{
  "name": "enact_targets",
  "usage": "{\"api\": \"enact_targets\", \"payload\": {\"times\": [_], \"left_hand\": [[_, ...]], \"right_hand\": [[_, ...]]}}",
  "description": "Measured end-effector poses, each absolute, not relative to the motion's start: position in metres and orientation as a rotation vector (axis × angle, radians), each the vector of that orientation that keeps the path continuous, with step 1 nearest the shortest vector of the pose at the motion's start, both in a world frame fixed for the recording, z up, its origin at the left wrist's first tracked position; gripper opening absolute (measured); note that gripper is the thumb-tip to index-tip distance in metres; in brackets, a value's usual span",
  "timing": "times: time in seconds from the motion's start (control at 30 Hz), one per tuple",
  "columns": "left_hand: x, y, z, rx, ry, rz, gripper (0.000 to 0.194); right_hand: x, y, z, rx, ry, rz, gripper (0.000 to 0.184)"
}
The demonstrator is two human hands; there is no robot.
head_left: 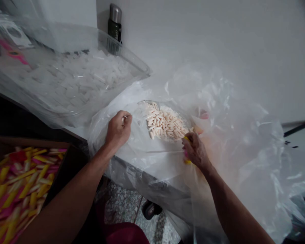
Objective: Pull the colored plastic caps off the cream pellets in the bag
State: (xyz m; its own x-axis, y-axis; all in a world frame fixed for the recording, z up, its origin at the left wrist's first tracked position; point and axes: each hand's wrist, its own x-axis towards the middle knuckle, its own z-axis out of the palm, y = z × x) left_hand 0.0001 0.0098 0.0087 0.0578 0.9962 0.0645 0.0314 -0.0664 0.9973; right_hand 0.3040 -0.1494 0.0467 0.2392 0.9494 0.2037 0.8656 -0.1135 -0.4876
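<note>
A pile of small cream-coloured, rod-like pieces (166, 123) lies on a clear plastic bag in the middle. To its left, my left hand (119, 128) is closed over the bag, with a bit of something pale showing between the fingers; I cannot make out what it is. Close to the pile's lower right edge, my right hand (194, 149) is closed around yellow and pink pieces, which stick out on its left side. The crumpled clear plastic bag (244, 145) spreads widely to the right, with blurred pink and orange pieces showing through it near my right hand.
A large clear bag of translucent white pieces (78, 81) lies at upper left, before a dark bottle with a silver cap (115, 20). At lower left stands a box of yellow, pink and cream sticks (22, 183). A black sandal (150, 209) shows on the speckled floor.
</note>
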Motion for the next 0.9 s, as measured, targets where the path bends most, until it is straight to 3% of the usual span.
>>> {"api": "enact_targets", "payload": {"times": [0.1, 0.23, 0.33, 0.43, 0.53, 0.67, 0.9], "left_hand": [[0.000, 0.013, 0.007, 1.491, 1.213, 1.124, 0.010], [0.000, 0.012, 0.008, 1.543, 1.209, 1.101, 0.018], [-0.001, 0.011, 0.005, 1.544, 1.171, 1.099, 0.032], [-0.003, 0.011, 0.000, 1.455, 1.130, 1.100, 0.031], [-0.004, 0.011, -0.002, 1.356, 1.090, 1.067, 0.024], [-0.005, 0.008, 0.005, 1.325, 1.065, 1.007, 0.022], [0.003, -0.005, 0.012, 1.308, 0.911, 0.921, 0.027]], "right_hand": [[0.275, -0.129, 0.049, -1.908, -1.643, 0.203, 0.019], [0.229, -0.088, 0.043, -1.954, -1.725, 0.287, 0.038], [0.197, -0.057, 0.036, -2.082, -1.830, 0.183, 0.050], [0.173, -0.032, 0.031, -2.296, -1.858, 0.093, 0.057], [0.162, -0.020, 0.028, -2.453, -1.876, 0.065, 0.055], [0.164, -0.025, 0.030, -2.492, -1.834, 0.110, 0.036], [0.165, -0.065, 0.035, -1.829, -1.836, 0.407, 0.037]]}}
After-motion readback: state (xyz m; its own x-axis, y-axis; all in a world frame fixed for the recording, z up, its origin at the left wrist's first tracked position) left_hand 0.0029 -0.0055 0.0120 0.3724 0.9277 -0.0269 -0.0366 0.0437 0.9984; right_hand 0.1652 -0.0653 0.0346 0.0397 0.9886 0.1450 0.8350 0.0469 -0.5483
